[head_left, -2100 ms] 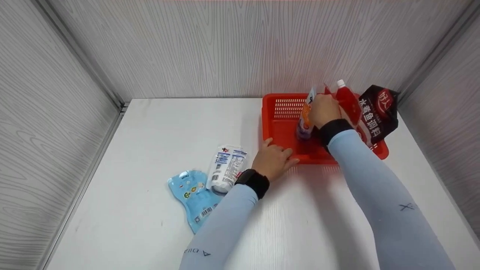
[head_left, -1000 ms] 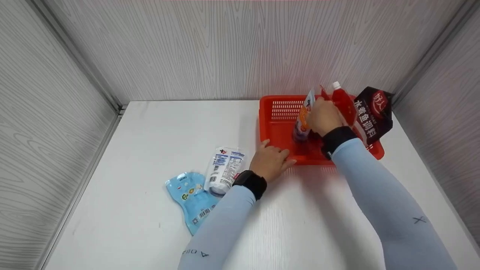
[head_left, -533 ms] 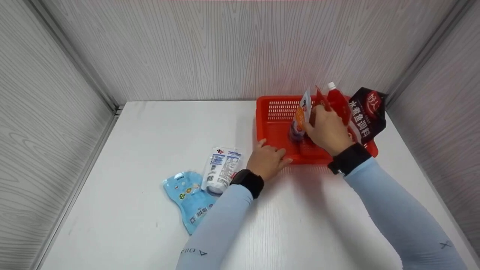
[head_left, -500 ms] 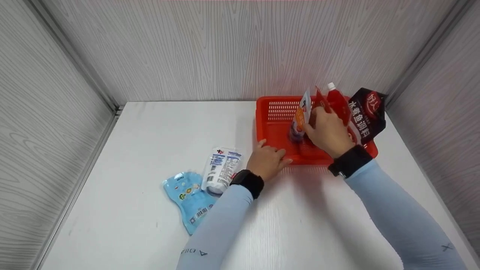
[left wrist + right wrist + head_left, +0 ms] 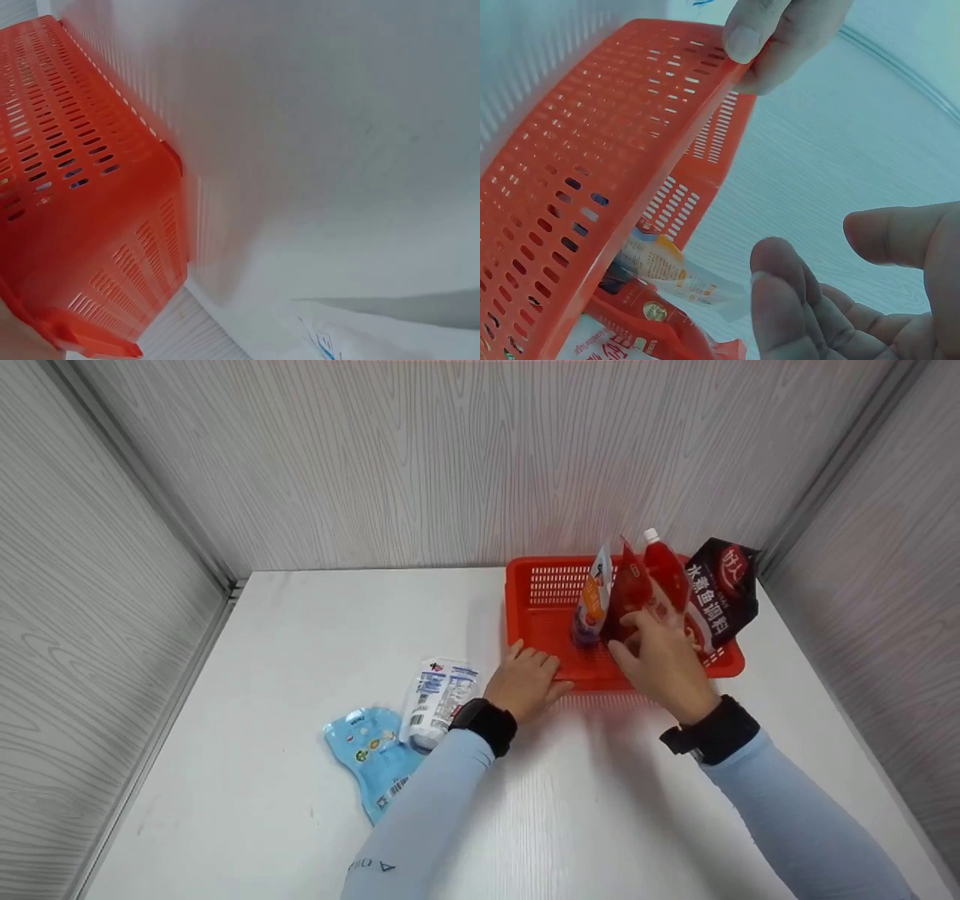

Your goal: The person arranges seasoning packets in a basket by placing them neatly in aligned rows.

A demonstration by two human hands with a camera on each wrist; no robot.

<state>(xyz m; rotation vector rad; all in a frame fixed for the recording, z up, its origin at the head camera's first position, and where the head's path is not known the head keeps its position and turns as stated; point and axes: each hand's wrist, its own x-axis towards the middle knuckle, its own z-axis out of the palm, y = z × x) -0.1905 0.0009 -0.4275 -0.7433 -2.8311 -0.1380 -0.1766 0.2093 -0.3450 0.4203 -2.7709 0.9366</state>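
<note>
My left hand (image 5: 523, 682) grips the near left corner of the red plastic basket (image 5: 551, 622), its thumb pressed on the outside of the rim in the right wrist view. My right hand (image 5: 664, 667) hovers over the basket's near side, thumb and fingers parted and holding nothing. Just beyond its fingertips a red pouch (image 5: 630, 581) stands upright in the basket. To the left of that pouch stands a pouch with orange and purple print (image 5: 592, 604). On its right are a red pouch with a white cap (image 5: 666, 566) and a black seasoning packet (image 5: 724, 592) leaning over the right end.
Left of the basket, a white pouch with blue print (image 5: 442, 697) lies on the white table (image 5: 300, 652), overlapping a light blue pouch (image 5: 375, 757). A grey wood-grain wall (image 5: 420, 465) rises right behind the basket, and side panels flank the table.
My right hand has let go of the red pouch and drawn back toward me, its fingers spreading. The pouch stays standing in the basket. The left hand keeps its place on the rim.
</note>
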